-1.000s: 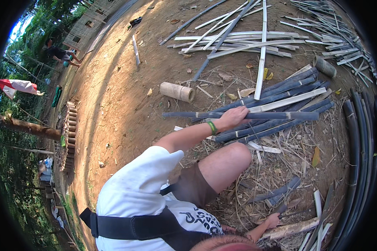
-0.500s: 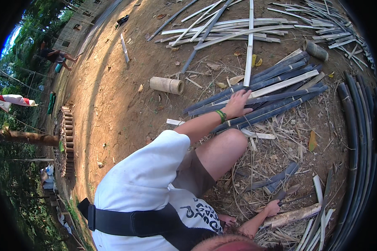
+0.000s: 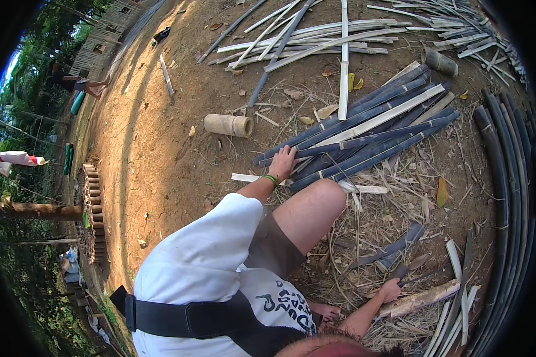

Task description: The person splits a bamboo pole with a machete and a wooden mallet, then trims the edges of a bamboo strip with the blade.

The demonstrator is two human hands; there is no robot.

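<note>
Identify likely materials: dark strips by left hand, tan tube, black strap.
Dark strips: probably split bamboo, smooth dark skin; pale joint rings show.
Tan tube: likely bamboo, dull; round open end.
Black strap: perhaps fabric webbing, matte; it follows the shirt's curve, weave not discernible.

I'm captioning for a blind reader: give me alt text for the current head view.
A person is low to the ground, left hand touching dark bamboo strips, right hand beside a pale piece of wood; pale strips lie farther off on dirt.
</note>
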